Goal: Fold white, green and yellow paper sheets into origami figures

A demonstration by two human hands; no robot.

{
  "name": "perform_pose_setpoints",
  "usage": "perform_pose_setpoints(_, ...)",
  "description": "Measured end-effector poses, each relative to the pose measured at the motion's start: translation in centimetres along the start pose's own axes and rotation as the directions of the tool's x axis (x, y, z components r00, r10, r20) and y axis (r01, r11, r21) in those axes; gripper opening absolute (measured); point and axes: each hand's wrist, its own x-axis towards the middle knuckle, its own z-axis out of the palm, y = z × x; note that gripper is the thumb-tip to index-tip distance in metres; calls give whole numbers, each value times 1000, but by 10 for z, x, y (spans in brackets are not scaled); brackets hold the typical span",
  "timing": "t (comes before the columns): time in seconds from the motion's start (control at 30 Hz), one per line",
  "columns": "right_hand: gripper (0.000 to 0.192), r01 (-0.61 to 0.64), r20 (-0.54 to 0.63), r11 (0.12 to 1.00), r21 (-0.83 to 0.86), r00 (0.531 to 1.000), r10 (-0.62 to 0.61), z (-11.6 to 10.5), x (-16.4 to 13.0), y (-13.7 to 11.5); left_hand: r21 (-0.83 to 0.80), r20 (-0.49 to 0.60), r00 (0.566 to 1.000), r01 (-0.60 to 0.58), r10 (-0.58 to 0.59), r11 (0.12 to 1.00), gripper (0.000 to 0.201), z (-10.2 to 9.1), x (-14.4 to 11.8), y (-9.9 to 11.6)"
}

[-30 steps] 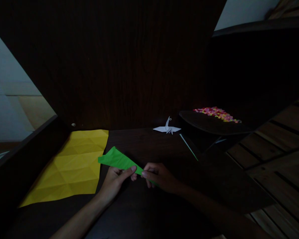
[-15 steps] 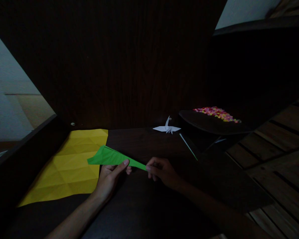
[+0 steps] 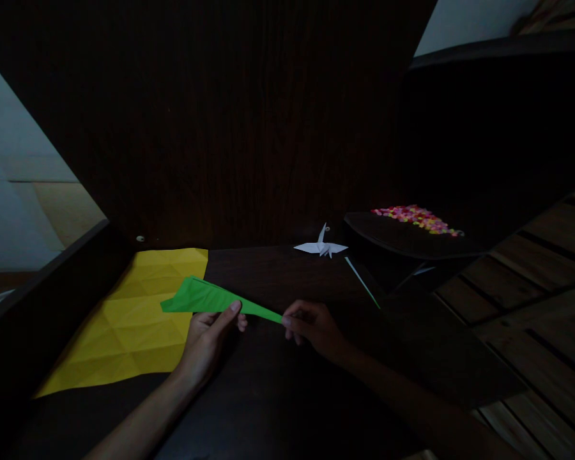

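Note:
A folded green paper point(image 3: 206, 298), long and tapering to a point on the right, is held above a dark wooden table point(image 3: 278, 275). My left hand point(image 3: 208, 338) pinches it near the middle from below, thumb on top. My right hand point(image 3: 311, 327) pinches its narrow right tip. The wide end of the green paper reaches over a creased yellow sheet point(image 3: 134, 316) lying flat on the table at the left.
A small white paper crane point(image 3: 322, 246) stands at the back of the table. A thin green strip point(image 3: 363, 282) lies to its right. A dark raised surface point(image 3: 402, 236) holds several small pink and yellow pieces point(image 3: 418, 219). Wooden slats run along the right.
Both hands have moved apart along the green paper and turned it flatter; its wide end has swung left over the yellow sheet. My right hand now holds only the tip.

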Motion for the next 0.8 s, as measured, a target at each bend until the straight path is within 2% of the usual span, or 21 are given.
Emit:
perform_pose_setpoints(0.2, 20, -1, -18, 1000, -30, 1000, 0, 0, 0, 0, -75, -48, 999, -19, 15, 997, 28, -2, 3, 0)
perform_pose_setpoints(0.53, 19, 28, -52, 998, -47, 998, -30, 3, -2, 0, -55, 54, 998, -27, 30, 998, 30, -1, 1, -2)
perform_pose_setpoints(0.8, 18, 68, -60, 996, -57, 996, -72, 5, -3, 4, -174, 98, 995, -6, 23, 985, 22, 8, -6, 1)
